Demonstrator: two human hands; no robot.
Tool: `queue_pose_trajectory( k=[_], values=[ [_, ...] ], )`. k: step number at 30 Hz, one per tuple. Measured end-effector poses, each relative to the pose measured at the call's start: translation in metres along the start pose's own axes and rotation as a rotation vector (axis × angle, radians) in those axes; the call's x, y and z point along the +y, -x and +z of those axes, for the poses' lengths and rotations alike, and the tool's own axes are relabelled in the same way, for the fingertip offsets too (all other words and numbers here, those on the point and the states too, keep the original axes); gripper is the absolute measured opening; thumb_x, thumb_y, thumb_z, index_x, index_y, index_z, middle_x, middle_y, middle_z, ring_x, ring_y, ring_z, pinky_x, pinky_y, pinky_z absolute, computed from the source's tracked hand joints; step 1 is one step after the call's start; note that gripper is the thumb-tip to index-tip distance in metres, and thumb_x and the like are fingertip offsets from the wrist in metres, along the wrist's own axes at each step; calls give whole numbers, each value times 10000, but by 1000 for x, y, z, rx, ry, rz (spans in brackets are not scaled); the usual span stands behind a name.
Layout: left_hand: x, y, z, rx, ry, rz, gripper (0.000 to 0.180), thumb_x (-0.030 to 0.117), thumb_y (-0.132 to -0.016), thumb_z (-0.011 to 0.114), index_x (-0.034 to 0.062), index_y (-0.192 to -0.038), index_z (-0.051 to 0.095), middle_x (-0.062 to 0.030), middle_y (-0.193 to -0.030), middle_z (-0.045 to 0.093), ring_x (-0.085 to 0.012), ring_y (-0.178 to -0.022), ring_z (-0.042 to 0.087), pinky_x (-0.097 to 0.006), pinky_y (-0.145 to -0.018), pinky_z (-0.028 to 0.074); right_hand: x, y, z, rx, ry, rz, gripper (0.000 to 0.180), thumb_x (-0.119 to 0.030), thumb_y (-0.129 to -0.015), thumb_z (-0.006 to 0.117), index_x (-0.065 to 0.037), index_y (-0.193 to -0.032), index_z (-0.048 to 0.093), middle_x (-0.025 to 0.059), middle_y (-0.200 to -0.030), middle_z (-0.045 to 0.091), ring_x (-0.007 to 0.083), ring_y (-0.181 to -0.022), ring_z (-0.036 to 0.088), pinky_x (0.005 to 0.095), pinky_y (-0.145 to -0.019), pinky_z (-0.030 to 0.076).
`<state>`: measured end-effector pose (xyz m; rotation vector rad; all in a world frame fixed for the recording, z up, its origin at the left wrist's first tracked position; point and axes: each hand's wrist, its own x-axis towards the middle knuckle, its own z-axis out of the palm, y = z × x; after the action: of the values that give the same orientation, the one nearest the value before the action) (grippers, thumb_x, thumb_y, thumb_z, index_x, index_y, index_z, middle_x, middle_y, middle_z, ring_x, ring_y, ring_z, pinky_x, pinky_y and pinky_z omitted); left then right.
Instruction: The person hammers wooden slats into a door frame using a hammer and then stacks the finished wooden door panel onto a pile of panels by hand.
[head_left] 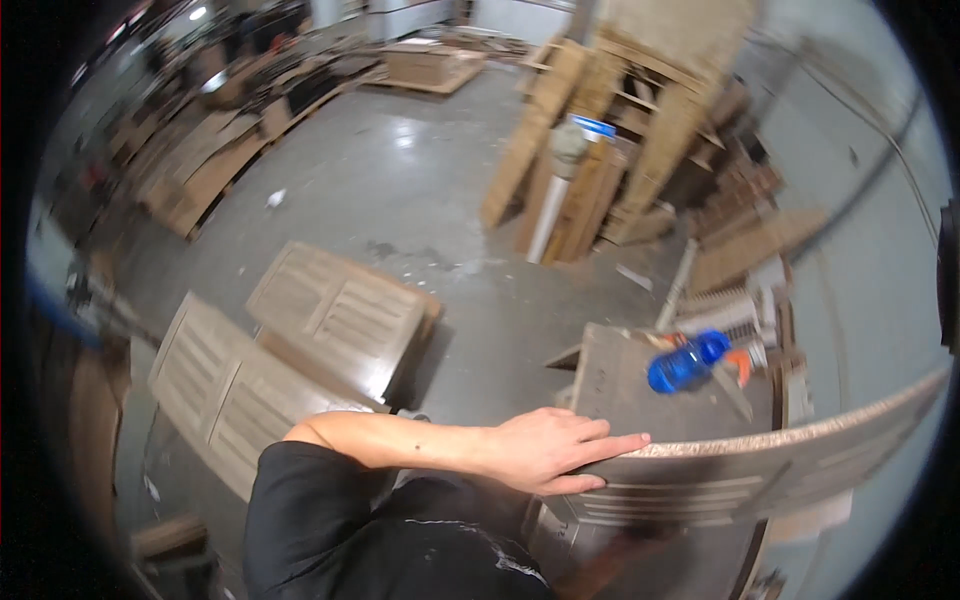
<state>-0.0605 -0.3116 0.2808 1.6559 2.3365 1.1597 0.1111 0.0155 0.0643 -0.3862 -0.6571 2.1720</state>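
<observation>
My left hand (555, 450) grips the top edge of a grey-brown door panel (715, 490), with the fingers over the edge and the thumb on the near face. The panel stands on its long edge and runs off to the right. Its upper edge shows raw chipboard, and its face carries grooved ribs. Below the panel, a dark, blurred reddish-brown shape may be my right forearm; its fingers are hidden. Just beyond the panel is a work table (610, 390), where a blue bottle-like object (688, 362) lies beside an orange-handled tool (742, 365).
Two stacks of similar ribbed panels, one nearer (240, 385) and one farther (335, 305), stand to my left. Planks (535, 140) lean on a wooden frame ahead. Boards on pallets (195, 175) line the far left; a wall (870, 290) bounds the right, with scrap wood along it.
</observation>
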Motion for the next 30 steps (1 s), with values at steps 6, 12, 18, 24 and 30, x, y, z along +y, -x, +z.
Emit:
queue_pose_trajectory(
  k=[6, 12, 18, 24, 30],
  values=[
    [-56, 96, 27, 555, 276, -183, 537, 317, -973, 586, 94, -1439, 441, -170, -1087, 640, -355, -996, 630, -453, -843, 502, -24, -2, 136, 121, 714, -328, 530, -410, -989, 527, -20, -1348, 518, 138, -1327, 558, 308, -1066, 584, 401, -907, 492],
    [-92, 166, 11, 999, 407, -628, 363, 384, -982, 598, 46, -1114, 585, -160, -881, 677, -304, -814, 664, -362, -741, 507, 54, 33, 303, -202, 1028, -340, 562, -410, -988, 539, -30, -1391, 442, 114, -1343, 543, 269, -1198, 503, 426, -1073, 373],
    [-130, 252, -32, 1605, 379, -972, 461, 411, -978, 600, -26, -1121, 623, -146, -921, 678, -162, -869, 616, -320, -809, 484, 231, -31, 395, -952, 975, 109, 479, -352, -1032, 464, 68, -1232, 576, 99, -1204, 605, 204, -1087, 536, 338, -1000, 404],
    [-178, 338, -19, 1757, 433, -1242, 488, 394, -952, 599, -33, -1186, 625, -204, -1064, 701, -315, -1025, 664, -372, -869, 496, 463, 4, 408, -1250, 1154, 443, 303, -210, -977, 520, 44, -1064, 661, 55, -1014, 662, 159, -944, 584, 311, -868, 463],
    [-244, 386, 38, 1894, 452, -1894, 459, 390, -918, 580, -13, -1118, 670, -195, -1002, 709, -317, -945, 666, -389, -853, 486, 638, 80, 411, -1506, 1406, 673, 324, -201, -934, 602, 77, -1076, 687, 76, -985, 701, 151, -931, 594, 299, -868, 457]
  ],
)
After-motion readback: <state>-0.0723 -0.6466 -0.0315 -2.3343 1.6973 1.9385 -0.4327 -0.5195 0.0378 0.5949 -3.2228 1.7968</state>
